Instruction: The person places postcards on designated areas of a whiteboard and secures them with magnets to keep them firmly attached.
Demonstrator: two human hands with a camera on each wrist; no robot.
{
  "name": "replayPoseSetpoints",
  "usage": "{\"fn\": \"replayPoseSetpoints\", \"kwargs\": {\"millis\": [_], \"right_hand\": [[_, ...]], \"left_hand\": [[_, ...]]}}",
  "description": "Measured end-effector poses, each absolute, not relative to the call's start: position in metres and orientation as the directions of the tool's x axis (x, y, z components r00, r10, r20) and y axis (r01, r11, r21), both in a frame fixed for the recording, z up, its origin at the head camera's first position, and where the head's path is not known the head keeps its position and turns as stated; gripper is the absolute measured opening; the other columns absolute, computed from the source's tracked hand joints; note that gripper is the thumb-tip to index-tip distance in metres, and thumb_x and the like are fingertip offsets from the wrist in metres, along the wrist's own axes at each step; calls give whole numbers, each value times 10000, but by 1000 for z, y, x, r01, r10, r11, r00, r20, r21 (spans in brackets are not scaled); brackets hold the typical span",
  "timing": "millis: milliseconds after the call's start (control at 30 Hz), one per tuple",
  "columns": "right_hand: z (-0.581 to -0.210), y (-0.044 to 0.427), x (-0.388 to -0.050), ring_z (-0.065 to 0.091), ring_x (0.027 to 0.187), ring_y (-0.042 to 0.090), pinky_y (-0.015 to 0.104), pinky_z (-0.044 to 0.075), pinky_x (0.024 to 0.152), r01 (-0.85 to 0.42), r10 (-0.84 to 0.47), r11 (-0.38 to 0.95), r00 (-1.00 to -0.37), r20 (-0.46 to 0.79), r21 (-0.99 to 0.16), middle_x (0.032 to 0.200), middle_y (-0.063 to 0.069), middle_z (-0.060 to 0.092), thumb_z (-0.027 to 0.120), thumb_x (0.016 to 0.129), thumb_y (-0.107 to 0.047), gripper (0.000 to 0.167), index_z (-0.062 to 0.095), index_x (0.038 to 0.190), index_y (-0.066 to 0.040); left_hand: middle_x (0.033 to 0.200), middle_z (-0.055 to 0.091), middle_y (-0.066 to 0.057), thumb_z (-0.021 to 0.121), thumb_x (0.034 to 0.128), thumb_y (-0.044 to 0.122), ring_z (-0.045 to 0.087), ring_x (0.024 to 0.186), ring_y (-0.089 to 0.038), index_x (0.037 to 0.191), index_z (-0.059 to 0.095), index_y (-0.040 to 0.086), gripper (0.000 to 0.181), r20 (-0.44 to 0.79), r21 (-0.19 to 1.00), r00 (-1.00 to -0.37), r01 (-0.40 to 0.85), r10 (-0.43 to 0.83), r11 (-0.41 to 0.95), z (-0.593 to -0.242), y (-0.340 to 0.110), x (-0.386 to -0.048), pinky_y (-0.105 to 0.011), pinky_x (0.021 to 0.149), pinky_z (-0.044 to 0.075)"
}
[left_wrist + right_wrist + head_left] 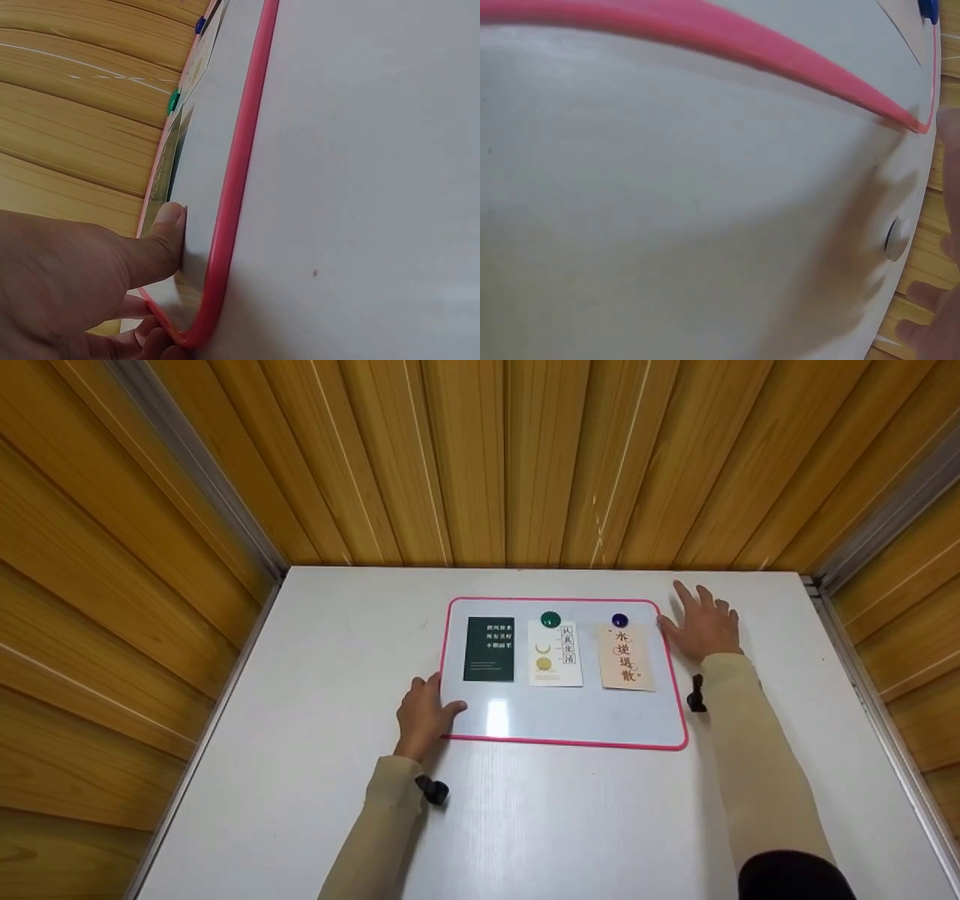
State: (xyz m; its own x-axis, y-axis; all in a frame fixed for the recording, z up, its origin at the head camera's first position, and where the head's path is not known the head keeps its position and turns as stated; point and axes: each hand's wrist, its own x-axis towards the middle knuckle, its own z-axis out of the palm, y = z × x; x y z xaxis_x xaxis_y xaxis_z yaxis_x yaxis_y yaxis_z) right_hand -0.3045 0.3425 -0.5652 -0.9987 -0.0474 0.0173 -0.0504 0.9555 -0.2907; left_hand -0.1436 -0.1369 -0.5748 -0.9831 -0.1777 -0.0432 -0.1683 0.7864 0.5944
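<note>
A small whiteboard [555,716] with a pink frame lies on the white table. My left hand [424,716] grips its lower left edge; in the left wrist view the thumb [169,232] rests on the face and the fingers curl round the frame. On the board are a dark green card [490,649], a white card [555,656] under a green magnet [550,619], and a beige card [626,658] under a blue magnet [619,620]. My right hand [703,624] is spread by the upper right corner. Near it sits a round whitish magnet [897,240], hidden in the head view.
The white table [337,660] extends around the board on all sides. Wood-patterned panels [525,465] stand behind it and at both sides, with grey metal strips [202,465] at the corners. A black object [795,876] shows at the bottom right, over the right sleeve.
</note>
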Motion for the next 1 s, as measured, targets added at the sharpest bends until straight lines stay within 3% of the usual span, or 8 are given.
{"fn": "replayPoseSetpoints", "kwargs": {"millis": [300, 1000], "right_hand": [[-569, 349, -302, 307, 1306, 660, 781, 211, 1044, -53, -59, 956, -998, -12, -289, 1568, 346, 247, 609, 997, -485, 790, 284, 1603, -96], [-570, 364, -294, 335, 1248, 670, 795, 230, 1013, 22, -7, 942, -996, -87, -334, 1461, 379, 360, 550, 1043, -430, 627, 419, 1470, 11]], "left_hand": [[1090, 617, -149, 885, 821, 332, 616, 925, -268, 1422, 598, 61, 718, -38, 565, -983, -172, -182, 807, -576, -137, -145, -448, 870, 549], [1091, 606, -141, 874, 834, 334, 605, 925, -271, 1418, 598, 67, 700, -51, 568, -983, -174, -176, 804, -575, -138, -145, -463, 886, 541]]}}
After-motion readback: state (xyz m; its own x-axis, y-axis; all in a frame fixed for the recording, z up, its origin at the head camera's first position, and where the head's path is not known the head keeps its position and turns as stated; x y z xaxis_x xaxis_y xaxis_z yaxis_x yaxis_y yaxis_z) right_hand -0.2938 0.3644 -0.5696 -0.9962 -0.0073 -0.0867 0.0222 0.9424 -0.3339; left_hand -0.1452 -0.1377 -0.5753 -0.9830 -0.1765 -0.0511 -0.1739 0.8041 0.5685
